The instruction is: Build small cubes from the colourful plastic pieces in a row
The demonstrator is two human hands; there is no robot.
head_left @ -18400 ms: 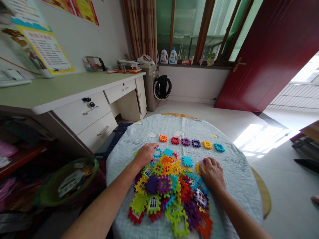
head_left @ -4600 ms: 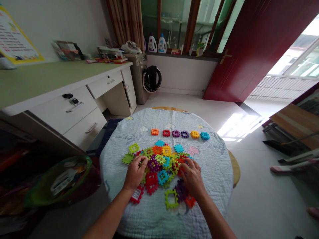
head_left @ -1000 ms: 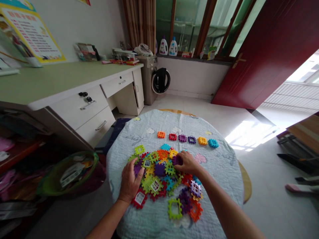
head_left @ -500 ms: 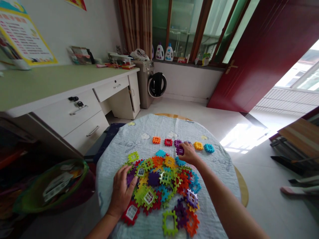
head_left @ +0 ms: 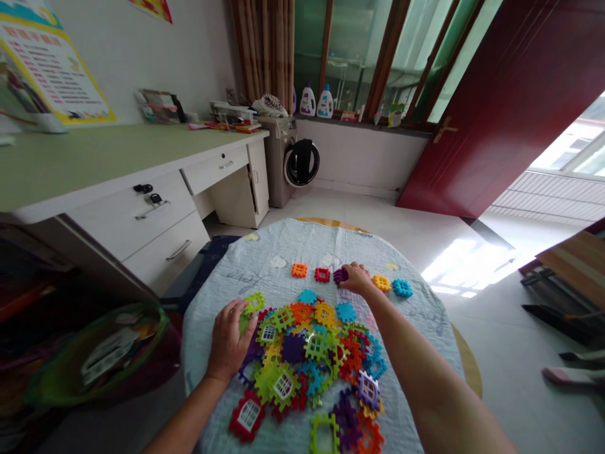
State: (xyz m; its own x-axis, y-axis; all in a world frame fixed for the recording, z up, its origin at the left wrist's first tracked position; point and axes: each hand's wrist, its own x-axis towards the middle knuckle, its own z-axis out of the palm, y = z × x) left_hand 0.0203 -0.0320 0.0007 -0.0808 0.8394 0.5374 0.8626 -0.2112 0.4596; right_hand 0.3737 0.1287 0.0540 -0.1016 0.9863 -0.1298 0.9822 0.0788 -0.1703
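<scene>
My right hand [head_left: 358, 279] has its fingers closed on a purple block [head_left: 339, 276], low over the cloth in a row of small blocks. In that row, an orange block [head_left: 299, 270] and a red block [head_left: 322, 275] lie to the left, a yellow block [head_left: 381, 283] and a blue block [head_left: 402, 288] to the right. At the left side of a heap of toothed plastic building pieces [head_left: 293, 347], my left hand [head_left: 230, 338] has thumb and fingers around a green building piece [head_left: 244, 323], partly hidden by the hand.
A pale blue cloth [head_left: 265, 246] covers the round table. On the left stands a desk [head_left: 118, 151] with drawers, and a green basket [head_left: 94, 353] is below it. Farther off are a washing machine [head_left: 278, 161] and a red door [head_left: 477, 120].
My right hand has brought the purple piece forward to the purple one in the row. My left hand has shifted slightly away from me, its thumb now by the green piece.
</scene>
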